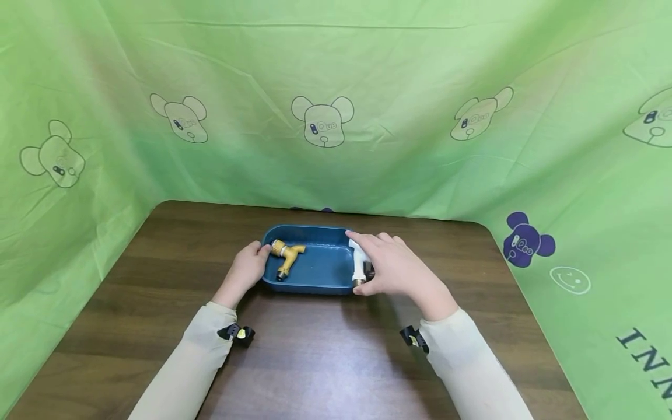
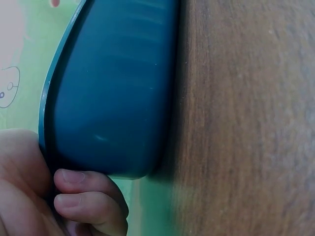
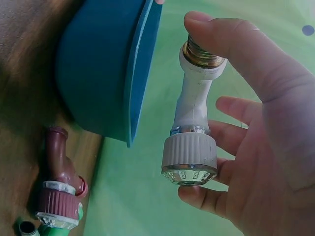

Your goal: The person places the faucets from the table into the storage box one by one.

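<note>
My left hand grips the left rim of a blue plastic basin, thumb on one side and curled fingers on the other. Inside the basin, at its left end, lies a yellow tap with a dark threaded tip. My right hand holds a white tap at the basin's right end. In the right wrist view the thumb is at its brass threaded end and the fingers are around its ribbed knob, with the tap above the basin's rim level.
Beside the basin's right end, a brown-red tap lies on the wooden table. A green piece shows next to it, partly cut off. A green printed cloth hangs behind the table and at both sides.
</note>
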A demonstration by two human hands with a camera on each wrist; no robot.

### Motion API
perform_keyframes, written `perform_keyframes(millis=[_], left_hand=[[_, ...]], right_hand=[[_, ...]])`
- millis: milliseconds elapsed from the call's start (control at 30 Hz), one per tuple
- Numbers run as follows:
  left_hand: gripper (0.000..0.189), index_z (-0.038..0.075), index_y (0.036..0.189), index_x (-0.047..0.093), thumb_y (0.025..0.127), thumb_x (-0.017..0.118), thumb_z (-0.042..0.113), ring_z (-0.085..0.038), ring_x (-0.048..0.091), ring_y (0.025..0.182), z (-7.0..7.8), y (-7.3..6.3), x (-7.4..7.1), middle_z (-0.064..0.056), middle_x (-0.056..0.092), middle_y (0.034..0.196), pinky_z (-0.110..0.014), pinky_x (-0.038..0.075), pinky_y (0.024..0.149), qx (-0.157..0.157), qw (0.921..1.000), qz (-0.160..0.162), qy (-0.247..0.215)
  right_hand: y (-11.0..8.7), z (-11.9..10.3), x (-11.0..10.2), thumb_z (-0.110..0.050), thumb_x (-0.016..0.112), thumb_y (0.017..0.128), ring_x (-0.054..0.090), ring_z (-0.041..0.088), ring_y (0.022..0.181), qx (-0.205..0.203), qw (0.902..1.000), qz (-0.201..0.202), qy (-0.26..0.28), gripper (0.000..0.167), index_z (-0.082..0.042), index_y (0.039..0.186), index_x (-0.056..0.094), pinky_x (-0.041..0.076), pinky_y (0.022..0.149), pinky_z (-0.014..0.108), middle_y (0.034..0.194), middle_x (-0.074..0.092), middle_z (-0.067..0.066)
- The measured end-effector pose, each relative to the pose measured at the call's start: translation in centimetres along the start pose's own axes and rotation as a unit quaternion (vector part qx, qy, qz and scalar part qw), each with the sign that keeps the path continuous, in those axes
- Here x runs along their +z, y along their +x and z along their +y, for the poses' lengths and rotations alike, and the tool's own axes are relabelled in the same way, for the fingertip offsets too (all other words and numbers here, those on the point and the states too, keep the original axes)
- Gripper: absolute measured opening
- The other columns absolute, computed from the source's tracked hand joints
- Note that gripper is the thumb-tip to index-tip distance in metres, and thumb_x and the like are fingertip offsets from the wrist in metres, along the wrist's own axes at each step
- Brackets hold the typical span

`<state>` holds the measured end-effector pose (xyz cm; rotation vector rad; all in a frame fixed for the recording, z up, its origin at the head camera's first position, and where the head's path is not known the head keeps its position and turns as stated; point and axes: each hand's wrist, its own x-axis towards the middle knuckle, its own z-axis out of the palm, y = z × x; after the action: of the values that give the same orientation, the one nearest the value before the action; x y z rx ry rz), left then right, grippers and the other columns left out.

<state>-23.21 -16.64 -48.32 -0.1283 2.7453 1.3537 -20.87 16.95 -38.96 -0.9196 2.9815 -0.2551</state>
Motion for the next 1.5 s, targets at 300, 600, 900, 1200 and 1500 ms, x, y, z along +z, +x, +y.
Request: perform_keyframes(millis=[300,600,900,1200,1500], left_hand=[[0.035,0.007,0.091,0.053,0.11,0.042,0.034,-0.023,0.049,0.064,-0.1,0.1,0.0,-0.008,0.046,0.075,-0.033,0.041,0.056,0.003,1.0,0.003,0.006],[0.035,0.006,0.092,0.053,0.111,0.042,0.034,-0.023,0.048,0.065,0.1,0.2,-0.1,-0.007,0.044,0.075,-0.032,0.039,0.059,0.004,1.0,-0.001,0.003],[0.035,0.006,0.092,0.054,0.111,0.042,0.034,-0.022,0.047,0.065,0.0,0.3,-0.1,-0.006,0.044,0.075,-0.032,0.039,0.058,0.008,1.0,0.001,0.005],[0.035,0.007,0.093,0.054,0.111,0.041,0.034,-0.022,0.048,0.065,0.0,0.3,-0.2,-0.007,0.044,0.075,-0.032,0.039,0.058,0.003,1.0,-0.002,0.002],[0.035,0.006,0.092,0.054,0.111,0.041,0.034,-0.023,0.047,0.066,0.0,0.2,-0.3,-0.007,0.043,0.076,-0.033,0.038,0.059,0.005,1.0,0.001,0.002]], right_hand=[[1.3,-0.7,-0.4,-0.059,0.087,0.067,0.051,0.024,0.118,0.001,0.9999,-0.011,0.007,0.114,-0.024,0.16,0.032,0.038,0.101,0.047,0.15,0.052,-0.006],[2.5,-1.3,-0.5,-0.058,0.087,0.068,0.051,0.023,0.119,-0.004,0.9999,-0.012,0.003,0.11,-0.023,0.158,0.036,0.038,0.101,0.045,0.15,0.052,-0.006],[3.8,-1.8,-0.2,-0.058,0.088,0.068,0.05,0.025,0.124,-0.007,0.9998,-0.015,0.009,0.11,-0.024,0.158,0.036,0.037,0.106,0.049,0.151,0.052,-0.006],[5.2,-2.6,0.0,-0.06,0.087,0.069,0.05,0.024,0.125,-0.011,0.9996,-0.026,0.009,0.111,-0.026,0.16,0.033,0.037,0.107,0.049,0.152,0.05,-0.007],[6.4,-3.2,0.2,-0.059,0.086,0.07,0.048,0.024,0.13,-0.011,0.9993,-0.033,0.012,0.111,-0.027,0.16,0.031,0.035,0.111,0.051,0.154,0.048,-0.008]])
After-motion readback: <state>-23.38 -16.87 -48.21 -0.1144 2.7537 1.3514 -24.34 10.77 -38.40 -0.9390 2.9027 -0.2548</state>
